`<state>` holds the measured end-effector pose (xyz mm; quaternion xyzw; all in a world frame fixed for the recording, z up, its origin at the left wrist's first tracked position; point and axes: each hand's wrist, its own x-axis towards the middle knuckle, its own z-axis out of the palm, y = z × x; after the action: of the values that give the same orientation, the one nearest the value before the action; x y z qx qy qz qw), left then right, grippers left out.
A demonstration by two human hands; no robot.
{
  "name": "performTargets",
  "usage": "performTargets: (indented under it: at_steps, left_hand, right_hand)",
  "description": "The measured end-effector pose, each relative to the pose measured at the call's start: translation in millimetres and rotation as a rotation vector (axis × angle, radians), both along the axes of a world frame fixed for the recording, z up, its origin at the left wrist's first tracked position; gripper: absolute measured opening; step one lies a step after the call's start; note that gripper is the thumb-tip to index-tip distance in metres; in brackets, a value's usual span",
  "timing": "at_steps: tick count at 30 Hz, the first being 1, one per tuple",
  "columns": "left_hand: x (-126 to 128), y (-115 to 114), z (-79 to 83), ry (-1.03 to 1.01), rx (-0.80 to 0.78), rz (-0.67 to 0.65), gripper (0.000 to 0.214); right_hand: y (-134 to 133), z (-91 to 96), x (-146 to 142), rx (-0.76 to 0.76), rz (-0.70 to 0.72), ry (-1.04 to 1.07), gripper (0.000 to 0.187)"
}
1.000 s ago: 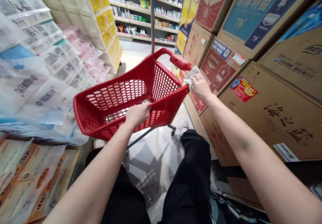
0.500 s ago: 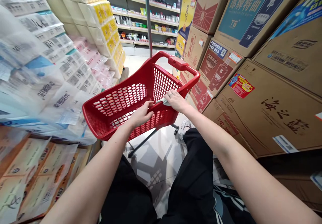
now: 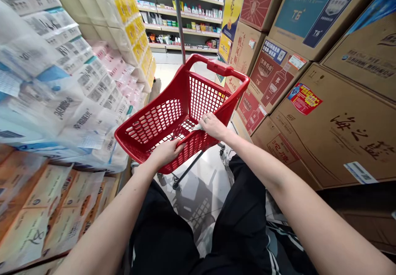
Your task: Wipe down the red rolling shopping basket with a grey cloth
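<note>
A red plastic shopping cart (image 3: 161, 120) with mesh walls stands before me, its basket bare inside where I can see. My left hand (image 3: 165, 153) is closed over the near side rim, thumb outside and fingers over the edge. Farther along the same rim, toward the handle, my right hand (image 3: 213, 125) presses a small whitish cloth (image 3: 198, 127) against the edge. Most of the cloth is hidden under its fingers. The cart's red handle (image 3: 216, 65) stands beyond both hands, touched by neither.
Wrapped tissue packs (image 3: 83, 89) are stacked on the left, with orange-and-white packs (image 3: 49, 209) lower down. Cardboard boxes (image 3: 340, 130) rise close on the right. Shelves of bottles and tubes (image 3: 188, 17) stand at the back. A grey pole (image 3: 179, 19) rises behind the cart.
My left hand has slid left along the rim, away from my right hand, and closed over the edge. The cart sits slightly farther right in view. The right hand still has the cloth.
</note>
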<state>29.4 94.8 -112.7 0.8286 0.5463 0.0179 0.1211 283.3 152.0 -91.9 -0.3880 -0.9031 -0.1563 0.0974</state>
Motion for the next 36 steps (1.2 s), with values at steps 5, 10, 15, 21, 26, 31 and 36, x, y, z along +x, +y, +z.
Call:
performTargets:
  at_steps: [5, 10, 15, 21, 26, 31, 36]
  left_hand:
    - [-6.7, 3.4, -3.4, 0.056, 0.046, -0.008, 0.042]
    - [-21.7, 1.7, -5.0, -0.002, -0.005, -0.020, 0.039]
    - [-20.0, 0.0, -3.2, -0.004, -0.002, -0.037, 0.035]
    - [-16.2, 0.8, -4.8, 0.029, 0.027, -0.042, 0.036]
    - [-13.5, -0.1, -7.7, 0.066, 0.046, -0.062, 0.041]
    - [-11.4, -1.0, -9.4, 0.084, 0.076, -0.081, 0.040]
    - [-10.8, -2.5, -8.8, 0.058, 0.084, -0.071, 0.040]
  right_hand:
    - [-17.9, -19.9, -46.2, -0.010, 0.165, 0.027, 0.030]
    - [-3.7, -20.8, -15.2, 0.018, 0.125, 0.141, 0.032]
    - [11.9, -13.5, 55.9, 0.066, -0.134, 0.433, 0.035]
    - [-12.8, -62.3, 64.2, 0.112, -0.609, 0.985, 0.041]
    - [-26.1, -97.4, 9.9, -0.024, -0.551, 1.107, 0.037]
    - [-53.6, -84.2, -41.0, -0.041, -0.471, 1.086, 0.028]
    - [-70.5, -74.7, -46.8, -0.062, -0.330, 1.067, 0.030]
